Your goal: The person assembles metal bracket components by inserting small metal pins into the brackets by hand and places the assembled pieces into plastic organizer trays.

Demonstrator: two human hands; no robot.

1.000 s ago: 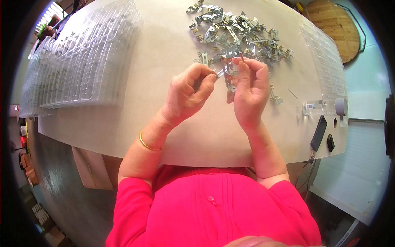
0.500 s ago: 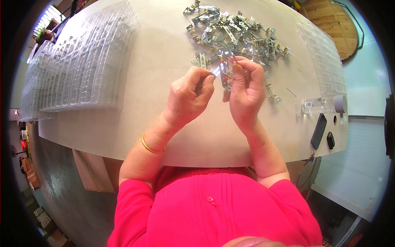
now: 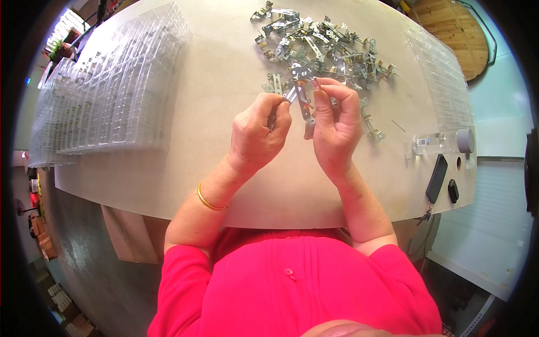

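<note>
My right hand [image 3: 337, 126] is closed on a metal bracket [image 3: 304, 95], a flat grey piece with holes, coppery bits and a bent end. It hangs between my two hands, above the table. My left hand [image 3: 260, 132] is pinched round a slim metal piece [image 3: 289, 95] with a bright tip and a dark part inside the fist; its exact kind is unclear. That tip reaches toward the bracket's side; I cannot tell if they touch. Just beyond my hands lies a heap of similar metal brackets [image 3: 320, 42], with a few strays beside my right fingers.
Stacked clear plastic trays [image 3: 126, 106] fill the table's left side, and another clear tray [image 3: 441, 73] lies far right. A clear bottle [image 3: 441, 143], a dark phone-like slab [image 3: 436, 178] and a small black object [image 3: 453, 191] lie near the right edge. A thin pin [image 3: 397, 126] rests nearby.
The bracket has turned and shifted slightly left between my hands. Both hands keep their grips and nearly the same places.
</note>
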